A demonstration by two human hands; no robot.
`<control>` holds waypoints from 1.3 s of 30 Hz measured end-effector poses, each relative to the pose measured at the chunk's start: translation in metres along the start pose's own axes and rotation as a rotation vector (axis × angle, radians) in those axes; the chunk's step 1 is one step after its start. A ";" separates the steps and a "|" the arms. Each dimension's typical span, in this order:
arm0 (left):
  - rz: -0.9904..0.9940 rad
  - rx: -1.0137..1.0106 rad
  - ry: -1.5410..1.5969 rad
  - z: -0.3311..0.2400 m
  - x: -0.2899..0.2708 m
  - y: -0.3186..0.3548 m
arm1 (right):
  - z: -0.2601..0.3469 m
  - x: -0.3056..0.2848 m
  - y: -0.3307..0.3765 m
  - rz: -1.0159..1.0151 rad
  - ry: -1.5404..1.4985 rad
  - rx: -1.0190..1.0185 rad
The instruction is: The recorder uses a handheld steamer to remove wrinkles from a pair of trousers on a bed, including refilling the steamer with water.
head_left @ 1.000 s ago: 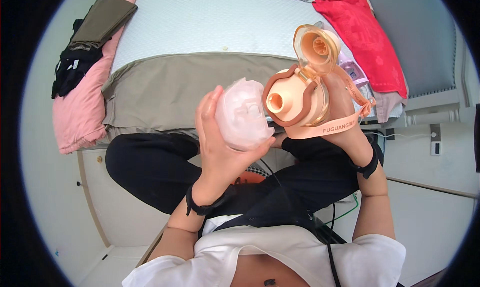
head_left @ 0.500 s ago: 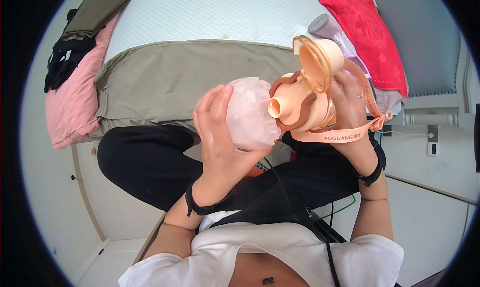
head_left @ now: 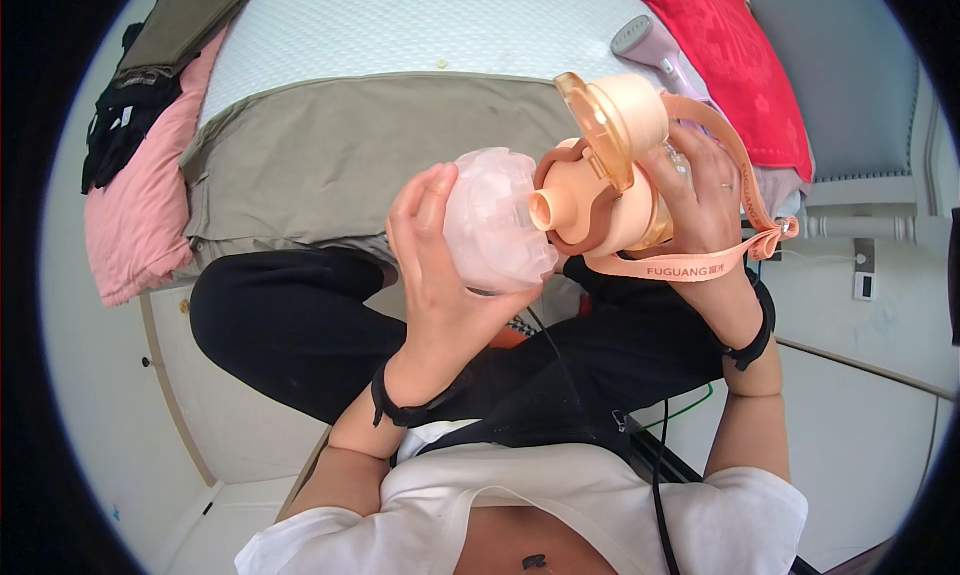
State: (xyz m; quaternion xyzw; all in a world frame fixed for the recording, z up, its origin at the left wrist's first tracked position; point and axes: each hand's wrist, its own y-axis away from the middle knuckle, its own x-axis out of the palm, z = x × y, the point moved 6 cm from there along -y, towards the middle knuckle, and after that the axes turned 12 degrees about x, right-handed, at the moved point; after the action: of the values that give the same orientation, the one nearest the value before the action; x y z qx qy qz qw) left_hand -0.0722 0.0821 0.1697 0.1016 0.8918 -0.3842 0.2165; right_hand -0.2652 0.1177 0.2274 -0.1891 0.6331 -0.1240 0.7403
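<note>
My left hand (head_left: 428, 240) is wrapped round a pale pink, translucent, rounded container (head_left: 488, 220) with a notched edge. In my right hand (head_left: 708, 190) is a peach-coloured water bottle (head_left: 628, 210), tipped to the left. Its flip lid (head_left: 592, 125) stands raised, and a brown carrying loop (head_left: 604, 220) is around its neck. The open spout (head_left: 545, 210) is at the container's right edge; whether they touch or liquid flows, I cannot tell. A peach wrist strap (head_left: 688, 266) hangs in a loop from the bottle around my right hand.
Olive trousers (head_left: 370, 160) lie flat across the white quilted bed (head_left: 400, 25). A lilac handheld garment steamer (head_left: 655, 50) lies beside a red cloth (head_left: 720, 65) at right. Folded dark clothes (head_left: 130, 110) rest on a pink pillow (head_left: 145, 210) at left. A black cable (head_left: 660, 475) runs down my front.
The bottle has turned slightly in my right hand, so its raised lid shows more edge-on. My left hand keeps its hold on the pink container, and the whole view has shifted a little.
</note>
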 end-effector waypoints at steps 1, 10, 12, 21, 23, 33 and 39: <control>0.002 0.000 0.001 0.001 0.001 0.000 | 0.001 0.000 0.000 0.006 0.023 -0.001; -0.026 -0.005 0.052 0.004 0.003 0.002 | 0.001 0.000 -0.002 0.011 -0.009 0.016; -0.018 -0.007 0.036 0.003 0.002 0.002 | 0.003 -0.002 -0.004 0.016 -0.006 0.017; -0.020 -0.012 0.060 0.007 0.003 0.003 | 0.006 -0.002 -0.006 0.044 0.017 0.020; -0.017 -0.018 0.064 0.008 0.004 0.004 | 0.006 -0.002 -0.006 0.039 0.026 0.017; -0.012 -0.037 0.072 0.008 0.005 0.005 | 0.005 -0.003 -0.008 0.019 0.011 0.015; 0.003 -0.040 0.065 0.009 0.006 0.005 | 0.005 -0.004 -0.007 0.040 0.012 0.034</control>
State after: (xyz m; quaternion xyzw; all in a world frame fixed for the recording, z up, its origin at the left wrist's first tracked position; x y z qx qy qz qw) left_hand -0.0729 0.0797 0.1582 0.1110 0.9056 -0.3624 0.1901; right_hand -0.2602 0.1140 0.2344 -0.1632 0.6392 -0.1210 0.7417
